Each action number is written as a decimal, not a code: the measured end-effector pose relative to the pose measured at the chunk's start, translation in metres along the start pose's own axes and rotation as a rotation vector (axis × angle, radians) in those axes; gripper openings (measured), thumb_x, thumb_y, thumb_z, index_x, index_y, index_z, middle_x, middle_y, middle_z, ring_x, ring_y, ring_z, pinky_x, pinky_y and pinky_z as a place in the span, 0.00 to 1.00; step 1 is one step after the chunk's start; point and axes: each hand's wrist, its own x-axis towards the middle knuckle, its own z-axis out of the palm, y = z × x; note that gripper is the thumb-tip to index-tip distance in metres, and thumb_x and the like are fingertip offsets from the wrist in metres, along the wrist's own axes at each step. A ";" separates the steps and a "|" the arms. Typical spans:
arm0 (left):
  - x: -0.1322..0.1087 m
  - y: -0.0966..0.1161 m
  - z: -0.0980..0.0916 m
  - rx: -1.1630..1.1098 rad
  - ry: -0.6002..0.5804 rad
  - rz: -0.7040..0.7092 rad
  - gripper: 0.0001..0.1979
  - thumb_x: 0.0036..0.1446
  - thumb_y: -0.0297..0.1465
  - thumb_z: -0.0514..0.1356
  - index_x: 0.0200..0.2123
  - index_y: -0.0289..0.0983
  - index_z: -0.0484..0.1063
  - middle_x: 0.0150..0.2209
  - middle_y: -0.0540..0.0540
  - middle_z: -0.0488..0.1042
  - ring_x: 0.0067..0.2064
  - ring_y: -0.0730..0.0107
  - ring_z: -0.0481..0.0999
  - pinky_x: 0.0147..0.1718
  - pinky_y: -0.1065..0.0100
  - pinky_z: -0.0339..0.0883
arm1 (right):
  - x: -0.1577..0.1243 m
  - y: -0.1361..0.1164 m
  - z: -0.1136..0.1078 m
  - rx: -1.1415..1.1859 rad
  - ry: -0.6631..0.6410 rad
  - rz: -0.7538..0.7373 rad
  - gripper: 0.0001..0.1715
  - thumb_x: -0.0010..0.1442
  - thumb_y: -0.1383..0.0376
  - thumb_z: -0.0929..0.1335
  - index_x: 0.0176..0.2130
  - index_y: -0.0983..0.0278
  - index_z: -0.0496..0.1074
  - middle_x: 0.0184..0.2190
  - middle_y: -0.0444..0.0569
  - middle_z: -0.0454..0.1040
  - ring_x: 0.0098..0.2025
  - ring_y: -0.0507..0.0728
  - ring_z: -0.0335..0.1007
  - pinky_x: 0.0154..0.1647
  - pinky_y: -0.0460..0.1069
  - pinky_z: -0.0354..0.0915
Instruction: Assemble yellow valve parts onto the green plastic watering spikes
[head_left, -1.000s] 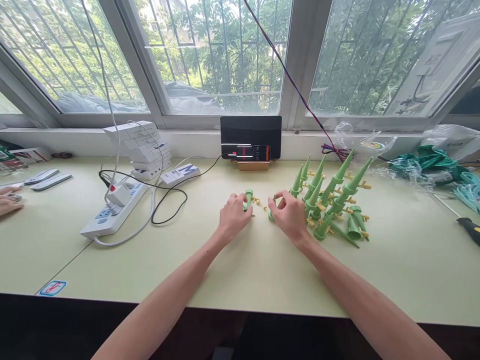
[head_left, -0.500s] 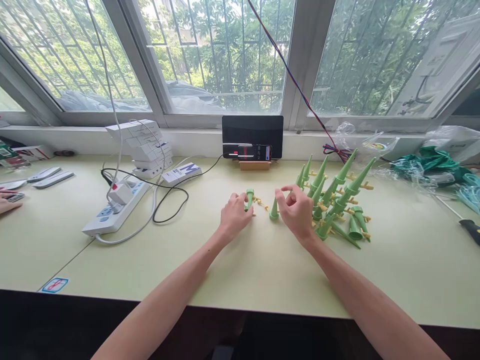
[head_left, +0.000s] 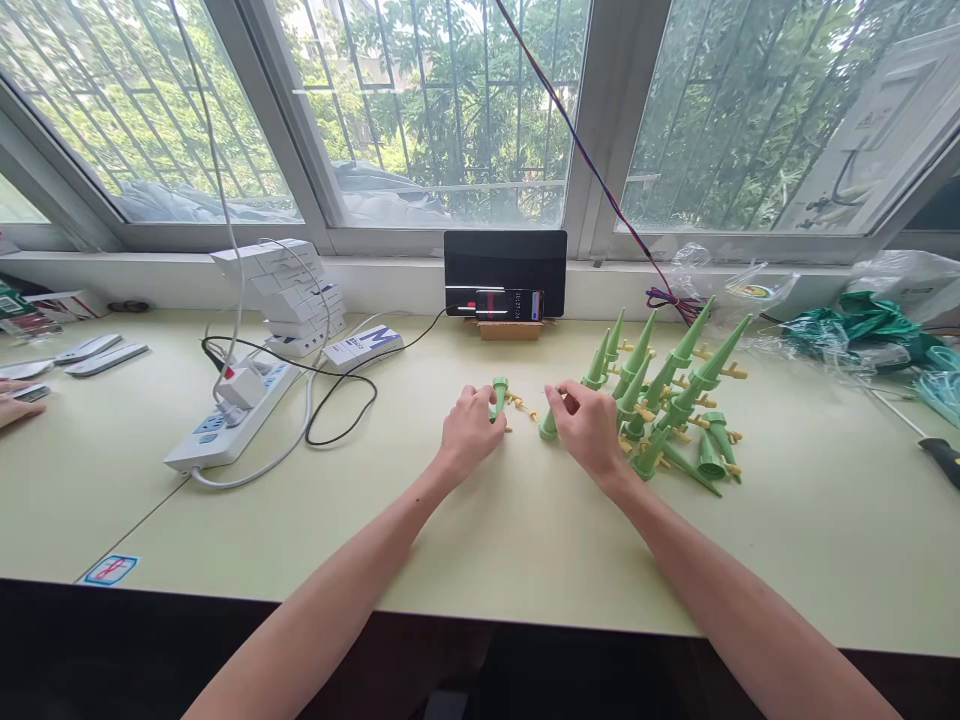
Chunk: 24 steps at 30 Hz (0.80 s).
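My left hand [head_left: 471,432] is curled around a green plant watering spike [head_left: 500,386], whose wider end shows above the fingers. Small yellow valves [head_left: 517,402] lie just right of that hand. My right hand [head_left: 589,428] has its thumb and fingertips closed at another green watering spike [head_left: 548,430], which stands base down on the table; the fingers partly hide its upper part. Close behind and right of this hand stands a cluster of green spikes [head_left: 667,385] with yellow valves at their sides. A few spikes [head_left: 712,455] lie on their sides at its edge.
A white power strip [head_left: 247,415] with cables lies to the left, near stacked white boxes [head_left: 296,295]. At the back, a phone [head_left: 510,304] leans on a dark tablet [head_left: 506,255]. Plastic bags [head_left: 862,330] and a screwdriver [head_left: 941,460] lie right. Another person's hand [head_left: 19,408] shows far left.
My right hand has shifted slightly left and down, its fingers closing at the standing spike. The left hand stays in place.
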 end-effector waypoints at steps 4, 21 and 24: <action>0.000 0.000 0.000 0.008 -0.002 0.001 0.05 0.56 0.32 0.57 0.38 0.41 0.68 0.40 0.44 0.69 0.37 0.61 0.74 0.32 0.65 0.62 | 0.002 0.001 -0.002 -0.041 0.065 -0.029 0.23 0.66 0.58 0.62 0.22 0.62 0.62 0.14 0.38 0.56 0.19 0.50 0.47 0.25 0.47 0.49; 0.001 -0.001 0.001 -0.004 -0.003 0.006 0.05 0.56 0.31 0.57 0.37 0.41 0.68 0.40 0.44 0.69 0.36 0.62 0.73 0.33 0.65 0.63 | 0.002 -0.001 -0.004 -0.172 0.105 0.030 0.19 0.63 0.65 0.62 0.21 0.61 0.54 0.14 0.39 0.55 0.18 0.50 0.46 0.25 0.48 0.49; 0.001 -0.001 0.001 -0.015 0.002 0.006 0.05 0.56 0.31 0.57 0.37 0.41 0.68 0.40 0.44 0.69 0.35 0.62 0.73 0.33 0.64 0.63 | 0.001 -0.001 -0.003 -0.172 0.099 0.052 0.17 0.62 0.64 0.62 0.22 0.61 0.59 0.15 0.40 0.59 0.18 0.51 0.49 0.25 0.48 0.51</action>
